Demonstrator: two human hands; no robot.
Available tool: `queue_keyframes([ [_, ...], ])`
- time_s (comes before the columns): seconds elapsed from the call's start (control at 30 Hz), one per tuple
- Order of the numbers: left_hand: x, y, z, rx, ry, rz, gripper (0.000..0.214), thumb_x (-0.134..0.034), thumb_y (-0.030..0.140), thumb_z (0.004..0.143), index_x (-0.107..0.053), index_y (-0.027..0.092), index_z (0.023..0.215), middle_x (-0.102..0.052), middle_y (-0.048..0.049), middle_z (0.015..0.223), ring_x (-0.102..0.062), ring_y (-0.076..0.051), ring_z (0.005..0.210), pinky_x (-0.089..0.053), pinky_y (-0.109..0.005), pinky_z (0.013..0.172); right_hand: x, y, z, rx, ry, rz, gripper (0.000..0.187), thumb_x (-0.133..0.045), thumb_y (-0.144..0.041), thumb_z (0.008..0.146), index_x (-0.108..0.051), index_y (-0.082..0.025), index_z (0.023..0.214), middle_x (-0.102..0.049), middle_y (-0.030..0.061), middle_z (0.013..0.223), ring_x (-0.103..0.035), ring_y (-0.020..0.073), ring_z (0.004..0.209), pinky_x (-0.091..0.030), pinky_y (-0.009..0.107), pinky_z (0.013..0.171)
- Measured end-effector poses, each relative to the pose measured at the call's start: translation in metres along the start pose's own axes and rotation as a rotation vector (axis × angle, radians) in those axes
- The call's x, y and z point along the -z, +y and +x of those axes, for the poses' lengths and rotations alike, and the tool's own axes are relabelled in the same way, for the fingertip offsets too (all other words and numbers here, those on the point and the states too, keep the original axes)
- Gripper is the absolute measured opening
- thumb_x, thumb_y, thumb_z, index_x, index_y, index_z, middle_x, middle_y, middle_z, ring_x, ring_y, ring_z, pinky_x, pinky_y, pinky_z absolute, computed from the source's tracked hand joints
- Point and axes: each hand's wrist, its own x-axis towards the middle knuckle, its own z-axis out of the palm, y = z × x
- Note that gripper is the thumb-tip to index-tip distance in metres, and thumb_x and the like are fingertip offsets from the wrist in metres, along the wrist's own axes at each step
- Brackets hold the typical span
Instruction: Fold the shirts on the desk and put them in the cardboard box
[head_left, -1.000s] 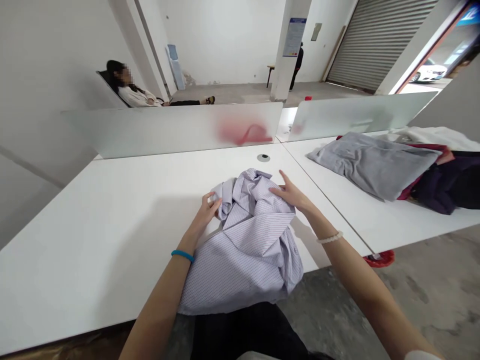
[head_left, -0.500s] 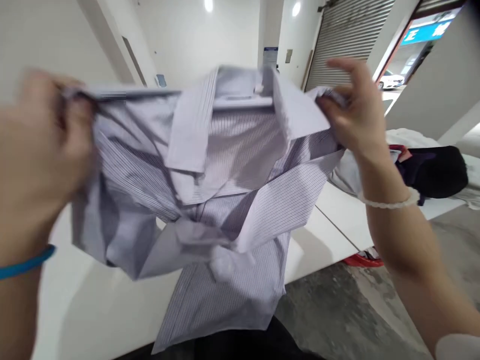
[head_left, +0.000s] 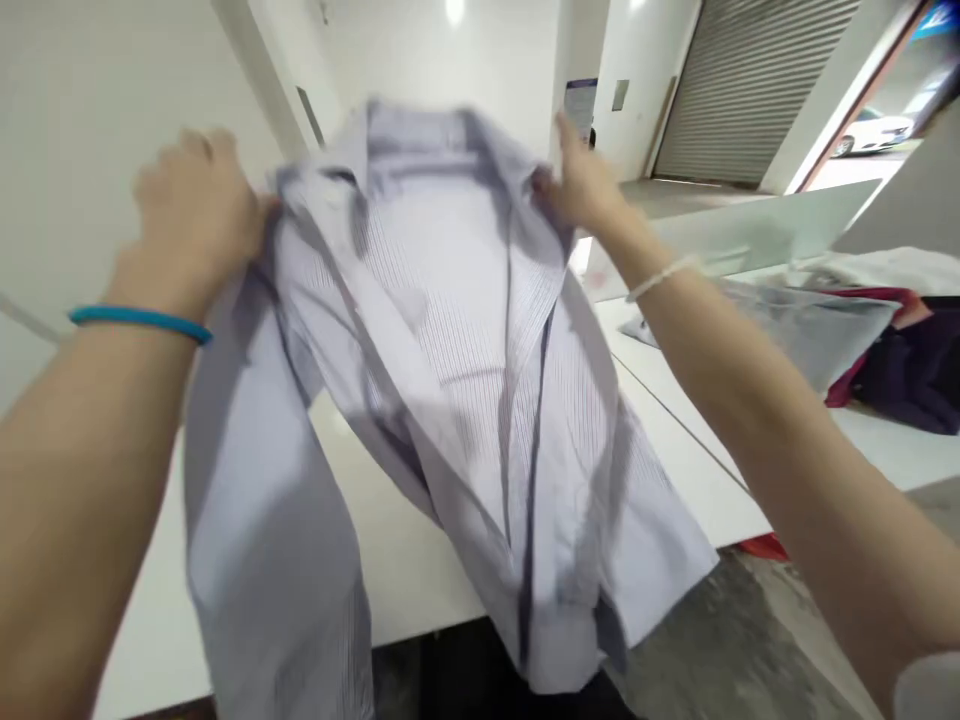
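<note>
Since the earlier frame, the shirt [head_left: 457,290] has fallen more open, and the left hand [head_left: 191,215] has come inward with it. This hand pinches the shirt at one shoulder and the right hand [head_left: 581,185] pinches it at the other, although blur hides the exact fingers. From the grip the shirt hangs downward, its long axis going from the collar [head_left: 420,130] to a lower end which, in view, crosses the near edge of the desk [head_left: 397,575]; the right hand is nearer to the collar. I count one shirt, one blue bracelet [head_left: 142,318] and one white bracelet [head_left: 661,277]. Farther out, toward the desk's right end, lie one gray cloth [head_left: 810,325], one purple cloth [head_left: 911,375] and one white cloth [head_left: 900,270].
</note>
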Motion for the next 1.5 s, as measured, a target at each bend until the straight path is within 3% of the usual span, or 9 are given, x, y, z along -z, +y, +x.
queue_keyframes([
  [0.07, -0.026, 0.019, -0.019, 0.003, 0.052, 0.075, 0.05, -0.026, 0.029, 0.094, -0.037, 0.001, 0.133, -0.044, -0.0227, 0.134, -0.038, -0.045, 0.127, -0.039, -0.061, 0.095, -0.031, -0.003, -0.032, 0.092, -0.111, 0.012, 0.065, -0.059, -0.03, 0.087, -0.031, -0.009, 0.142, -0.049, 0.0206, 0.135, -0.052, 0.0345, 0.118, -0.042, 0.053, 0.096],
  [0.23, -0.131, 0.055, -0.126, -0.279, -0.343, 0.008, 0.031, -0.042, 0.026, 0.091, -0.063, 0.01, 0.109, -0.07, -0.0133, 0.104, -0.065, -0.027, 0.098, -0.051, -0.041, 0.086, -0.074, 0.02, -0.175, 0.379, -0.426, 0.163, 0.057, -0.057, -0.027, 0.086, -0.039, -0.017, 0.14, -0.055, 0.0173, 0.131, -0.06, 0.0301, 0.109, -0.05, 0.048, 0.088],
  [0.3, -0.171, 0.062, -0.175, -0.361, -0.419, -0.046, 0.034, -0.039, 0.029, 0.093, -0.063, 0.014, 0.113, -0.069, -0.0114, 0.109, -0.066, -0.024, 0.098, -0.052, -0.036, 0.086, -0.075, 0.037, -0.232, 0.352, -0.495, 0.154, 0.056, -0.056, -0.026, 0.086, -0.041, -0.016, 0.139, -0.055, 0.0177, 0.13, -0.057, 0.0301, 0.114, -0.048, 0.048, 0.093],
  [0.4, -0.22, 0.068, -0.234, -0.386, -0.31, -0.164, 0.046, -0.035, 0.035, 0.093, -0.057, 0.008, 0.123, -0.058, -0.0183, 0.128, -0.055, -0.03, 0.118, -0.044, -0.044, 0.099, -0.061, 0.059, -0.299, 0.236, -0.527, 0.153, 0.055, -0.05, -0.035, 0.091, -0.038, -0.018, 0.142, -0.051, 0.016, 0.136, -0.048, 0.0306, 0.126, -0.042, 0.052, 0.101],
  [0.53, -0.259, 0.072, -0.265, -0.346, -0.231, -0.203, 0.058, -0.031, 0.043, 0.092, -0.049, 0.005, 0.133, -0.048, -0.0212, 0.138, -0.045, -0.036, 0.128, -0.042, -0.051, 0.101, -0.04, 0.069, -0.355, 0.132, -0.591, 0.167, 0.064, -0.042, -0.047, 0.094, -0.02, -0.026, 0.15, -0.037, 0.0092, 0.148, -0.029, 0.0275, 0.138, -0.032, 0.052, 0.11],
  [0.77, -0.285, 0.061, -0.228, -0.278, -0.277, -0.232, 0.069, -0.031, 0.049, 0.09, -0.038, 0.0, 0.139, -0.038, -0.0249, 0.144, -0.033, -0.04, 0.134, -0.036, -0.054, 0.104, -0.071, 0.059, -0.376, 0.163, -0.738, 0.119, 0.076, -0.036, -0.056, 0.094, 0.001, -0.024, 0.151, -0.018, 0.0105, 0.155, -0.009, 0.0287, 0.142, -0.022, 0.056, 0.112],
  [1.0, -0.314, 0.036, -0.14, -0.208, -0.481, -0.365, 0.069, -0.024, 0.046, 0.091, -0.026, 0.001, 0.143, -0.029, -0.0228, 0.15, -0.028, -0.034, 0.138, -0.027, -0.051, 0.11, -0.123, 0.032, -0.34, 0.16, -0.663, 0.02, 0.066, -0.029, -0.052, 0.097, -0.016, -0.016, 0.151, -0.016, 0.0167, 0.154, -0.011, 0.0329, 0.142, -0.021, 0.061, 0.109],
  [1.17, -0.333, 0.027, -0.093, -0.183, -0.457, -0.415, 0.062, -0.019, 0.042, 0.093, -0.03, 0.004, 0.14, -0.035, -0.0214, 0.147, -0.027, -0.031, 0.139, -0.024, -0.048, 0.111, -0.154, 0.005, -0.308, 0.117, -0.637, 0.011, 0.065, -0.033, -0.048, 0.097, -0.013, -0.018, 0.151, -0.014, 0.0161, 0.154, -0.015, 0.0345, 0.142, -0.017, 0.063, 0.109],
  [1.5, -0.338, 0.019, -0.046, -0.273, -0.409, -0.43, 0.046, -0.033, 0.035, 0.097, -0.046, 0.003, 0.127, -0.052, -0.017, 0.133, -0.047, -0.027, 0.123, -0.036, -0.043, 0.105, -0.163, -0.028, -0.314, -0.004, -0.603, -0.037, 0.064, -0.03, -0.048, 0.097, -0.026, -0.01, 0.148, -0.021, 0.0197, 0.152, -0.016, 0.0364, 0.141, -0.017, 0.06, 0.11],
])
